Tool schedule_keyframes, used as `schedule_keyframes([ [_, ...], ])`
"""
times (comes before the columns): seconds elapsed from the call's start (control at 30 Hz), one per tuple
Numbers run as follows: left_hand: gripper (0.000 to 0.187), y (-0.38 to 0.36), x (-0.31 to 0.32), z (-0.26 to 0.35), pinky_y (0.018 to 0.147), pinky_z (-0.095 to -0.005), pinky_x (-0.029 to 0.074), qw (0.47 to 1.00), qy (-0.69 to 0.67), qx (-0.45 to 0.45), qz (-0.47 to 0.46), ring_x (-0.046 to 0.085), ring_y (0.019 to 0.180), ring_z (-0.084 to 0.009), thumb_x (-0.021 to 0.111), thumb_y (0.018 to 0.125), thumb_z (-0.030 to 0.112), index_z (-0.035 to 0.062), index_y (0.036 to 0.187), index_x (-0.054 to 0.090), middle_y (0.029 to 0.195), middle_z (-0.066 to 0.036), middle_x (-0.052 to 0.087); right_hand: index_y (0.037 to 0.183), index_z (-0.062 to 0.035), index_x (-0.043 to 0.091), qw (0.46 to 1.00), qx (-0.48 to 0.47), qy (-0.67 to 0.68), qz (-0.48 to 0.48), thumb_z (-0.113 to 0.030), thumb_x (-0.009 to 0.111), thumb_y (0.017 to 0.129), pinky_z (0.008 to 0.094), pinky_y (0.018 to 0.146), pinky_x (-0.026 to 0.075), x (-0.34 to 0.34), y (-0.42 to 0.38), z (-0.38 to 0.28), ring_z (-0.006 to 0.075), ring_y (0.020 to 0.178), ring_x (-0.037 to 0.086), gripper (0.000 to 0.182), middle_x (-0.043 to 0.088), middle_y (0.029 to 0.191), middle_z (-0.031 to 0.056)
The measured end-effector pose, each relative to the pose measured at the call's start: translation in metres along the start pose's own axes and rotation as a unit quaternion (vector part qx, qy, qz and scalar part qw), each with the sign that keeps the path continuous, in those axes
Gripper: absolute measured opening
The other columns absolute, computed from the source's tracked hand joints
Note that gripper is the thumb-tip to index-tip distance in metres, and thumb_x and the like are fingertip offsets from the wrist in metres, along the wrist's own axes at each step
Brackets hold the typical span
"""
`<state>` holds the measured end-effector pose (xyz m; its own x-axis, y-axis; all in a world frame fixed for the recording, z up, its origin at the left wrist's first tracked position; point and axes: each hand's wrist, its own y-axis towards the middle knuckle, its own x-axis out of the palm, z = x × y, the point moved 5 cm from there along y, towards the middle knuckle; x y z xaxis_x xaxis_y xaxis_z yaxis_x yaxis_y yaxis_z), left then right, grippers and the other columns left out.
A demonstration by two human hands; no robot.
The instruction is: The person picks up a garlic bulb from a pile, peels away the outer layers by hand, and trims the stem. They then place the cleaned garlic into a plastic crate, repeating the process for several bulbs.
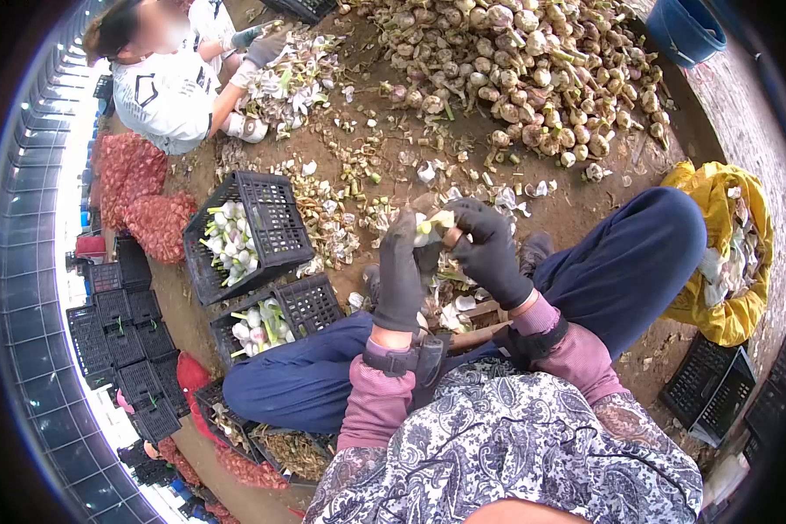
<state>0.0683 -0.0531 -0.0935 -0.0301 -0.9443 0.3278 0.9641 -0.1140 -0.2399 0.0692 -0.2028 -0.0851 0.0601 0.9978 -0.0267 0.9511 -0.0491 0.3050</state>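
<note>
Both my hands wear dark gloves and meet in front of my knees. Between them is a pale garlic bulb [430, 229] with a greenish-white stem part. My left hand [402, 262] is closed around the bulb's left side. My right hand [487, 249] grips it from the right, its fingers curled at the stem end. The gloves hide part of the bulb. Below the hands, papery garlic skins [457, 313] lie on the ground between my feet.
A large heap of unpeeled garlic [533, 70] lies ahead. Black crates of cleaned garlic [232, 240] stand at left, near red mesh sacks [131, 179]. A co-worker [170, 87] sits at upper left. A yellow sack [742, 297] is at right, a blue bucket [686, 35] beyond.
</note>
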Motion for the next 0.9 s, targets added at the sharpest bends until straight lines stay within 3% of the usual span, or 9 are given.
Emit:
schedule_keyframes([
  [0.1, 0.045, -0.001, 0.018, 0.010, 0.054, -0.0227, 0.048, 0.932, -0.289, -0.124, -0.180, 0.059, 0.065, -0.0116, 0.047, 0.107, 0.041, 0.0012, 0.125, 0.059, 0.082, -0.004, 0.062, 0.101, 0.0053, 0.066, 0.935, 0.223, 0.255, 0.102, -0.007, 0.067, 0.092, 0.0307, 0.072, 0.057, -0.006, -0.016, 0.050, 0.0142, 0.077, 0.066, 0.015, 0.066, 0.083, 0.0039],
  [0.2, 0.060, -0.014, 0.027, 0.016, 0.046, -0.0200, 0.042, 0.959, -0.204, -0.128, -0.147, 0.049, 0.056, -0.0079, 0.040, 0.107, 0.048, 0.0065, 0.150, 0.041, 0.076, -0.002, 0.058, 0.107, 0.0042, 0.068, 0.881, 0.286, 0.342, 0.156, -0.015, 0.070, 0.092, 0.0334, 0.082, 0.058, -0.034, -0.010, 0.080, 0.0191, 0.080, 0.068, 0.024, 0.069, 0.088, 0.0059],
  [0.33, 0.055, -0.013, 0.008, 0.019, 0.050, -0.0209, 0.046, 0.995, -0.042, -0.071, -0.059, 0.053, 0.059, -0.0087, 0.035, 0.109, 0.044, 0.0119, 0.155, 0.036, 0.083, -0.003, 0.060, 0.131, -0.0044, 0.061, 0.964, 0.113, -0.208, -0.120, -0.021, 0.076, 0.086, 0.0410, 0.102, 0.049, -0.007, -0.011, 0.052, 0.0298, 0.126, 0.056, 0.051, 0.060, 0.134, 0.0163],
  [0.43, 0.053, -0.010, -0.011, 0.015, 0.053, -0.0209, 0.049, 0.990, 0.138, 0.016, 0.018, 0.055, 0.064, -0.0069, 0.032, 0.111, 0.041, 0.0101, 0.154, 0.037, 0.093, -0.005, 0.061, 0.140, -0.0074, 0.054, 0.972, 0.117, 0.074, -0.191, -0.022, 0.081, 0.082, 0.0414, 0.107, 0.044, -0.005, 0.001, 0.023, 0.0291, 0.137, 0.047, 0.066, 0.050, 0.147, 0.0173],
  [0.47, 0.053, -0.006, -0.014, 0.010, 0.070, -0.0258, 0.056, 0.996, 0.085, 0.000, 0.004, 0.063, 0.078, -0.0122, 0.033, 0.111, 0.037, 0.0047, 0.152, 0.039, 0.114, -0.009, 0.065, 0.138, -0.0085, 0.057, 0.949, 0.172, 0.207, -0.164, -0.024, 0.083, 0.080, 0.0412, 0.109, 0.042, 0.003, 0.000, 0.018, 0.0287, 0.133, 0.051, 0.065, 0.055, 0.142, 0.0152],
  [0.6, 0.053, -0.005, 0.000, 0.011, 0.077, -0.0259, 0.053, 0.981, 0.184, 0.051, 0.021, 0.061, 0.089, -0.0099, 0.058, 0.104, 0.032, 0.0016, 0.146, 0.050, 0.121, -0.004, 0.068, 0.130, -0.0066, 0.063, 0.988, 0.051, 0.091, -0.114, -0.017, 0.085, 0.077, 0.0362, 0.101, 0.048, 0.008, 0.004, 0.013, 0.0250, 0.120, 0.059, 0.058, 0.064, 0.129, 0.0109],
  [0.7, 0.043, -0.001, 0.007, 0.035, 0.095, -0.0340, 0.052, 0.930, 0.361, 0.064, 0.025, 0.066, 0.112, -0.0222, 0.064, 0.100, 0.023, 0.0013, 0.136, 0.059, 0.132, -0.012, 0.066, 0.128, -0.0061, 0.063, 0.982, 0.131, 0.097, -0.097, -0.006, 0.082, 0.076, 0.0343, 0.098, 0.049, 0.010, -0.002, 0.020, 0.0214, 0.116, 0.061, 0.055, 0.065, 0.123, 0.0100],
  [0.83, 0.023, -0.012, 0.016, 0.049, 0.090, -0.0387, 0.055, 0.739, 0.603, 0.299, 0.046, 0.068, 0.101, -0.0273, 0.071, 0.090, 0.015, 0.0055, 0.111, 0.070, 0.109, -0.012, 0.070, 0.130, -0.0061, 0.059, 0.992, 0.057, -0.052, -0.099, 0.008, 0.066, 0.076, 0.0366, 0.089, 0.051, 0.007, 0.005, -0.001, 0.0264, 0.101, 0.063, 0.057, 0.064, 0.114, 0.0131],
  [0.9, 0.014, -0.010, 0.028, 0.058, 0.077, -0.0366, 0.056, 0.726, 0.607, 0.315, 0.069, 0.070, 0.084, -0.0290, 0.075, 0.085, 0.009, 0.0047, 0.098, 0.073, 0.098, -0.012, 0.073, 0.130, -0.0057, 0.058, 0.993, 0.026, -0.074, -0.093, 0.009, 0.064, 0.076, 0.0371, 0.086, 0.051, 0.007, 0.006, -0.003, 0.0298, 0.100, 0.063, 0.056, 0.063, 0.115, 0.0146],
])
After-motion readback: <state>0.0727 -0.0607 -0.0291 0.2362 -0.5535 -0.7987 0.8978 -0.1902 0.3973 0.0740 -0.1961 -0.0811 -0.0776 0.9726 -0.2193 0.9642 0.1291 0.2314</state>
